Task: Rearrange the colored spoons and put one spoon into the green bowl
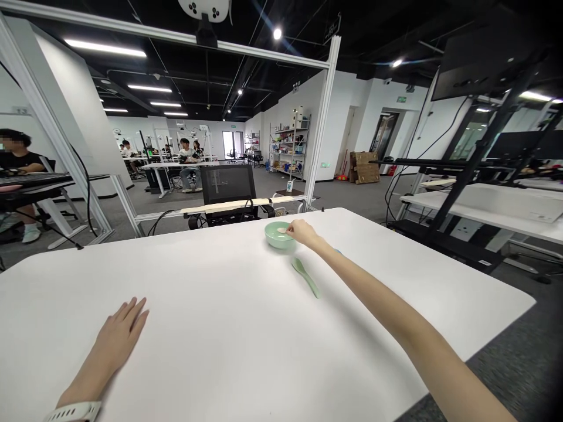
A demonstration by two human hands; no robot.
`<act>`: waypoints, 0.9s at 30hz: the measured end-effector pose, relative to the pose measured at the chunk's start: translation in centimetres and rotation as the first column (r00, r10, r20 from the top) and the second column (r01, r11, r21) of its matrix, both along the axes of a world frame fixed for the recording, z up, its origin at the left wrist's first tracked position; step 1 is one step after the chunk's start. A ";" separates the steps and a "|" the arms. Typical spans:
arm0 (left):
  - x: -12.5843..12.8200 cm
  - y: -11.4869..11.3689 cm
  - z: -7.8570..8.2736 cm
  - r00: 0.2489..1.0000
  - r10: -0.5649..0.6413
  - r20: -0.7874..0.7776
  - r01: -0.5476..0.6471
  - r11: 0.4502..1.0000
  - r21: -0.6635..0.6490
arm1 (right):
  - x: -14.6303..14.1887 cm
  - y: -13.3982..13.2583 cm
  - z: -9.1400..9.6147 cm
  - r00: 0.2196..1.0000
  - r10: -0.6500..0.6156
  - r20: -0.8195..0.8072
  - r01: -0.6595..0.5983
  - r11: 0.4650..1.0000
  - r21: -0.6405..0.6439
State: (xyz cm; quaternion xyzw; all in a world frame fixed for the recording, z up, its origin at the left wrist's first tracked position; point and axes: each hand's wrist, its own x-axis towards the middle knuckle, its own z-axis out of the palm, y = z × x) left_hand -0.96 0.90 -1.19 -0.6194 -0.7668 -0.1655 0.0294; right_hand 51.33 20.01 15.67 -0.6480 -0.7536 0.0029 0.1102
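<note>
Near the far edge of the white table (pixel 211 316) stands a light green bowl (pixel 273 241). My right hand (pixel 303 232) reaches over its right rim, fingers pinched on a small pale object (pixel 282 230) above or inside the bowl; its kind is too small to make out. A green spoon (pixel 307 278) lies on the table just nearer than the bowl, its handle pointing toward me. Something blue (pixel 338 251) shows a sliver behind my right forearm, mostly hidden. At the left, my left hand (pixel 119 334) rests flat on the tabletop, holding nothing, fingers stretched out.
A metal frame post (pixel 323 123) rises beyond the table's far edge, joined to a low crossbar (pixel 233 206). Behind it is a black mesh chair (pixel 229 187). To the right stands a black monitor stand (pixel 466 170). Other people sit at desks farther off.
</note>
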 end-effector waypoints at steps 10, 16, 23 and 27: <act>0.1 -0.2 0.4 1.000 0.009 0.000 -0.009 1.000 -0.015 | -1.8 2.4 -1.1 0.996 0.010 0.090 0.000 0.994 -0.108; -0.2 0.1 0.0 1.000 0.006 0.012 -0.006 1.000 -0.009 | -0.1 0.7 -1.3 0.999 0.040 0.023 -0.039 0.999 -0.025; -0.2 0.2 -0.2 1.000 0.015 0.013 -0.015 1.000 0.003 | 6.0 -4.3 -7.0 0.977 0.123 -0.174 -0.093 0.982 0.167; -0.4 0.1 -0.4 1.000 0.006 0.012 -0.006 1.000 0.024 | 9.1 -6.6 -11.4 0.949 0.198 -0.244 -0.164 0.975 0.153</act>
